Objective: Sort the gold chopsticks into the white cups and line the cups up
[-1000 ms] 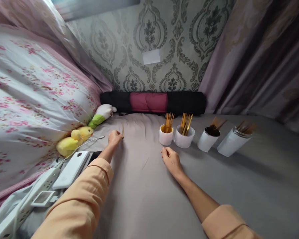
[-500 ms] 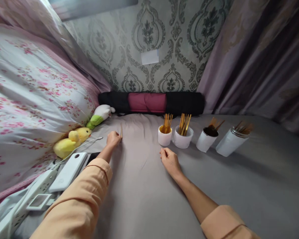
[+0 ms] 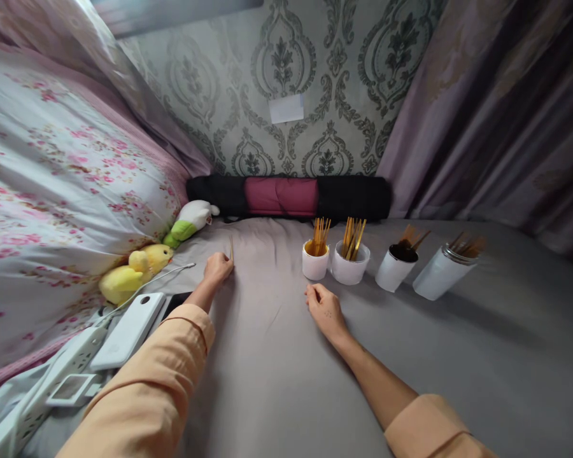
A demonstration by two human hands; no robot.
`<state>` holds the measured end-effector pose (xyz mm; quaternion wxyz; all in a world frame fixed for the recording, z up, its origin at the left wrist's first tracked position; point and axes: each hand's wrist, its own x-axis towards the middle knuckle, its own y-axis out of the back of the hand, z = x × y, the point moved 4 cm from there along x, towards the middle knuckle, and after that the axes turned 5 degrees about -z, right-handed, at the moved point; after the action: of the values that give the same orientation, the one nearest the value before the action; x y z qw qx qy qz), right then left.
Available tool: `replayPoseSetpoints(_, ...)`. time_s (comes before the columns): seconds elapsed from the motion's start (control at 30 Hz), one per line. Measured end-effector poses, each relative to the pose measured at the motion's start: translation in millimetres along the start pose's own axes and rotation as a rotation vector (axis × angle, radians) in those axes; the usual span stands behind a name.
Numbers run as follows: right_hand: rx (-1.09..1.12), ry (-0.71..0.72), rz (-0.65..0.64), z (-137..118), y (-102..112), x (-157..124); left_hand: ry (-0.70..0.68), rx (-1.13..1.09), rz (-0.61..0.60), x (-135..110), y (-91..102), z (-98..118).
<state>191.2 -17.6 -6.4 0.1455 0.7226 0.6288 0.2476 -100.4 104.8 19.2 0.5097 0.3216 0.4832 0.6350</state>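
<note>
My left hand (image 3: 218, 268) is closed in a pinch on thin wooden sticks (image 3: 232, 248) that stand up from the fingertips; their exact number is too small to tell. To the right, my right hand (image 3: 325, 310) rests on the grey sheet with its fingers curled in, and nothing shows in it. Just beyond that hand stands a small white cup (image 3: 314, 267) with several yellowish sticks (image 3: 321, 235). Beside it is a wider, clear-rimmed white cup (image 3: 349, 272) of similar sticks. Farther right are a white cup with a dark inside (image 3: 392, 272) and a tilted-looking white jar (image 3: 442, 277), both holding brownish sticks.
A black and maroon roll (image 3: 281, 196) lies along the wall. Plush toys (image 3: 124, 280) sit by the floral cloth at left. A white power bank (image 3: 128, 334), a power strip (image 3: 48, 388) and a cable (image 3: 165, 275) lie near my left forearm. A grey sheet (image 3: 277, 381) covers the surface.
Almost nothing differs. The whole view has shifted very slightly; both hands keep their places, and the left still holds the sticks.
</note>
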Motion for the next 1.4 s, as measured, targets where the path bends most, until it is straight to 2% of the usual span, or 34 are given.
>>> replayPoseSetpoints(0.6, -0.012, -0.018, -0.016, 0.0, -0.6, -0.2, -0.001, 0.007, -0.036, 1.2, -7.8, 1.1)
replayPoseSetpoints(1.4, -0.015, -0.024, -0.016, -1.7, 0.9, -0.5, 0.015, 0.048, -0.062, -2.1, -4.5, 3.8)
